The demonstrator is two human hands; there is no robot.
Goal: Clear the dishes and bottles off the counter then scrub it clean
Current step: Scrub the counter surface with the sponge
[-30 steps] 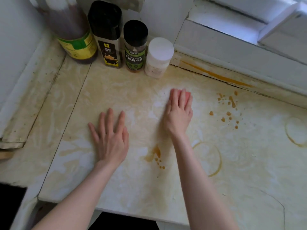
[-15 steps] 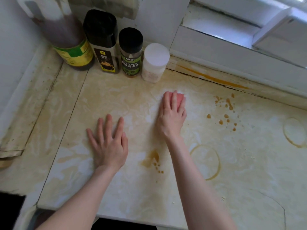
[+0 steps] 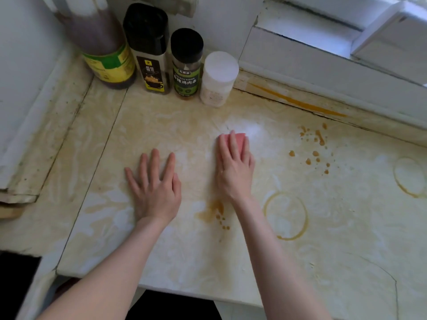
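My right hand (image 3: 234,168) lies palm down over a pink sponge (image 3: 239,137), fingers pressing it flat against the surface (image 3: 346,239); only the far end of the sponge shows past my fingertips, a soft coral block with a squared corner. My left hand (image 3: 153,187) is open and empty, fingers spread, resting flat on the surface just to the left of the right one. The surface is pale marbled cream, streaked with a whitish wet film around the sponge. Brown stains mark it: a smear with small drops (image 3: 216,212) between my wrists, a thin ring (image 3: 286,215) just right of my right forearm, a scatter of drops (image 3: 316,148) farther right of the sponge, and part of another ring (image 3: 409,177) near the right edge. An orange-yellow streak (image 3: 298,102) runs along the seam where the surface meets the white ledge (image 3: 323,63) at the back. Four containers stand in a row in the back left corner, touching or nearly so: a large bottle of dark liquid with a green and yellow label (image 3: 104,47), a tall black-capped bottle (image 3: 147,47), a smaller black-capped jar with a green label (image 3: 186,63), and a short white jar with a white lid (image 3: 218,78). A white wall (image 3: 23,54) rises on the left, with a grimy raised border strip (image 3: 55,144) at its foot.
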